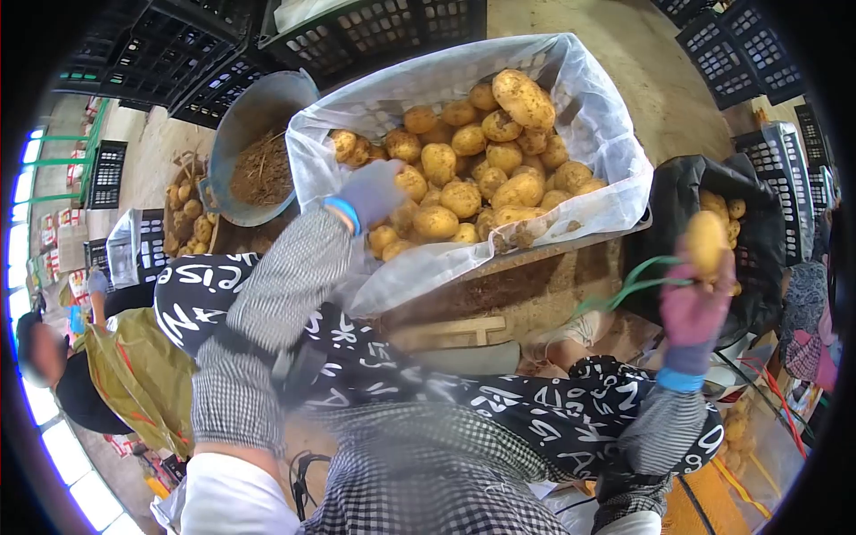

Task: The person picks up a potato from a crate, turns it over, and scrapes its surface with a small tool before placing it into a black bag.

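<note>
My right hand point(700, 308), in a pink and purple glove, is raised at the right with its fingers closed on a yellow potato point(707, 242). Green strips point(631, 287) trail leftward from around that hand, blurred. In a greyish purple glove, my left hand point(373, 192) reaches over the near left part of a crate lined with white netting point(615, 116). Its fingers, smeared by motion, overlap the heap of soil-specked potatoes point(459, 198) there. Behind my right hand stands a black bag point(664, 196) with more potatoes in it.
A blue-grey bucket point(234, 98) of soil and straw stands left of the lined crate. Black plastic crates point(357, 46) are stacked behind. Another person in an olive garment point(134, 379) sits at the left. Loose potatoes point(189, 218) lie beyond the bucket.
</note>
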`<state>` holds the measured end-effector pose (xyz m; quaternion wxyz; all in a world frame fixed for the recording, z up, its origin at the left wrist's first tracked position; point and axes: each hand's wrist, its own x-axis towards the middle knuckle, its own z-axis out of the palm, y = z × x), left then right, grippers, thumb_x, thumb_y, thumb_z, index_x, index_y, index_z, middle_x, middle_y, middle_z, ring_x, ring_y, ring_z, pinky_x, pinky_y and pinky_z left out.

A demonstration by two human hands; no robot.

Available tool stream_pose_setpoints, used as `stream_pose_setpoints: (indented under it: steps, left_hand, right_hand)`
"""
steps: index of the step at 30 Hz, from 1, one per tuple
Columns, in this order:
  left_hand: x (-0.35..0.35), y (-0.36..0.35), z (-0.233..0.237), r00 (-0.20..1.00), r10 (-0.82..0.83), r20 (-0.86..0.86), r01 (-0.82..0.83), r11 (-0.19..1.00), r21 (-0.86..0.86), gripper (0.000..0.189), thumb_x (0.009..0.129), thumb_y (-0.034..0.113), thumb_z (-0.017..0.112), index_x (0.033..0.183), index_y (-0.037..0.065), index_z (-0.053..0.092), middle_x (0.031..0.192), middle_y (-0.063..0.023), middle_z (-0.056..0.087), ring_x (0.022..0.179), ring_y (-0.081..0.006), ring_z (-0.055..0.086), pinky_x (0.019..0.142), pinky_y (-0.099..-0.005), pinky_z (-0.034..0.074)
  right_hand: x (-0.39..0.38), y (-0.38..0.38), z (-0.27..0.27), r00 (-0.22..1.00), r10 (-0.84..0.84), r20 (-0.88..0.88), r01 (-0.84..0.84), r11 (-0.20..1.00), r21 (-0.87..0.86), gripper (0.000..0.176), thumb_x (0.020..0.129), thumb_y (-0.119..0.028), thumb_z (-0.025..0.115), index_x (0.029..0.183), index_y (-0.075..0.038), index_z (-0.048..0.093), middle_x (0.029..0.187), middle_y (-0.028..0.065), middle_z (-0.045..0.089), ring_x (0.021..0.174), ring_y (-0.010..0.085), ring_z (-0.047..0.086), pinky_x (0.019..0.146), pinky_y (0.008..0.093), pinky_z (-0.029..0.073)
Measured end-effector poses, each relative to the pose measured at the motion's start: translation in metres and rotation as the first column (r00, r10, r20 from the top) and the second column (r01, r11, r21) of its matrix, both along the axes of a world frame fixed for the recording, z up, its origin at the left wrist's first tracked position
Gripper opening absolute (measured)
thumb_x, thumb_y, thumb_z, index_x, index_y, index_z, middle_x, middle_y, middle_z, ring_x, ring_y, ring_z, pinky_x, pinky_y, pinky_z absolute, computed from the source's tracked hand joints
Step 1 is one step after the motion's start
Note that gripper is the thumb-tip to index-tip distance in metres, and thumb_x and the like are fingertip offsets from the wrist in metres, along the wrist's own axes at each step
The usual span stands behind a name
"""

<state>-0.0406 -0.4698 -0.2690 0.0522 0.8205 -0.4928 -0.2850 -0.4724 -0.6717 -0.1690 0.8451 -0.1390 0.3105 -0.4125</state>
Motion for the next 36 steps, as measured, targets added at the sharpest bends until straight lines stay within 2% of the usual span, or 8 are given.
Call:
stream_pose_setpoints:
  steps: [3,6,11,16,18,25,27,36]
  left_hand:
    - [0.02,0.016,-0.051,0.892,-0.443,0.089,0.342,0.792,0.505,0.043,0.075,0.025,0.072,0.113,0.006,0.068,0.106,-0.017,0.071,0.102,-0.0337,0.067,0.088,-0.0405,0.053]
    - [-0.015,0.002,-0.04,0.918,-0.397,-0.005,0.322,0.736,0.596,0.049,0.074,0.025,0.073,0.12,0.008,0.064,0.112,-0.0184,0.068,0.107,-0.0331,0.066,0.09,-0.0405,0.052]
    - [-0.058,-0.002,-0.034,0.995,-0.087,-0.044,0.095,0.957,0.275,0.07,0.075,0.042,0.075,0.134,0.011,0.054,0.125,-0.0202,0.062,0.115,-0.0357,0.061,0.095,-0.042,0.05]
    - [-0.049,0.0,-0.05,0.96,0.018,-0.28,0.032,0.984,0.175,0.086,0.076,0.057,0.074,0.139,0.004,0.047,0.123,-0.021,0.062,0.114,-0.0319,0.062,0.095,-0.0404,0.051]
    - [-0.045,-0.01,-0.01,0.804,0.283,-0.523,-0.082,0.924,0.373,0.09,0.079,0.06,0.071,0.141,0.001,0.043,0.121,-0.0206,0.063,0.11,-0.0282,0.064,0.091,-0.0391,0.053]
    - [-0.099,-0.002,0.113,0.19,0.228,-0.955,-0.128,0.97,0.206,0.076,0.092,0.057,0.059,0.14,0.002,0.039,0.11,-0.0113,0.064,0.075,-0.014,0.066,0.06,-0.0251,0.057]
    - [-0.119,-0.001,0.115,0.377,0.102,-0.921,-0.142,0.989,0.052,0.076,0.092,0.055,0.06,0.142,0.002,0.038,0.112,-0.0111,0.063,0.074,-0.0143,0.067,0.059,-0.0258,0.057]
    - [-0.135,0.003,0.112,0.38,0.152,-0.913,-0.346,0.938,0.012,0.048,0.101,0.038,0.049,0.131,0.001,0.054,0.104,-0.0133,0.067,0.067,-0.0137,0.067,0.05,-0.0247,0.055]
  right_hand:
    - [-0.08,-0.054,-0.04,0.94,-0.327,-0.094,0.302,0.93,-0.211,0.038,0.1,-0.014,0.052,0.133,0.003,0.047,0.134,0.0229,0.053,0.112,0.0271,0.059,0.086,0.0329,0.056]
    - [-0.068,-0.037,-0.028,0.877,-0.385,-0.287,0.217,0.851,-0.478,0.036,0.1,-0.009,0.05,0.134,0.004,0.045,0.143,0.0236,0.045,0.129,0.0301,0.05,0.094,0.0349,0.054]
    - [-0.03,-0.011,-0.022,0.96,-0.236,-0.151,0.173,0.924,-0.339,0.035,0.1,-0.011,0.05,0.132,0.004,0.049,0.147,0.0209,0.043,0.134,0.0285,0.044,0.099,0.0363,0.051]
    - [0.043,0.038,0.001,0.926,-0.003,-0.378,-0.104,0.959,-0.263,0.04,0.098,-0.013,0.056,0.135,0.003,0.051,0.122,0.0122,0.062,0.096,0.0156,0.06,0.079,0.0288,0.052]
    - [0.062,0.058,0.017,0.841,0.122,-0.527,-0.314,0.904,-0.291,0.044,0.096,-0.009,0.059,0.137,0.003,0.049,0.123,0.0115,0.061,0.093,0.0148,0.061,0.077,0.028,0.052]
    - [0.102,0.112,-0.003,0.728,0.386,-0.566,-0.644,0.667,-0.375,0.074,0.083,-0.015,0.078,0.145,0.001,0.04,0.12,0.0096,0.06,0.088,0.0079,0.059,0.071,0.0223,0.053]
    - [0.106,0.119,-0.004,0.692,0.413,-0.591,-0.677,0.656,-0.334,0.078,0.081,-0.017,0.081,0.145,0.001,0.04,0.118,0.0085,0.06,0.088,0.0078,0.058,0.071,0.0225,0.052]
    - [0.111,0.118,0.01,0.577,0.599,-0.555,-0.745,0.664,-0.058,0.075,0.085,-0.018,0.075,0.147,0.0,0.038,0.112,0.007,0.063,0.082,0.0105,0.061,0.071,0.0265,0.054]
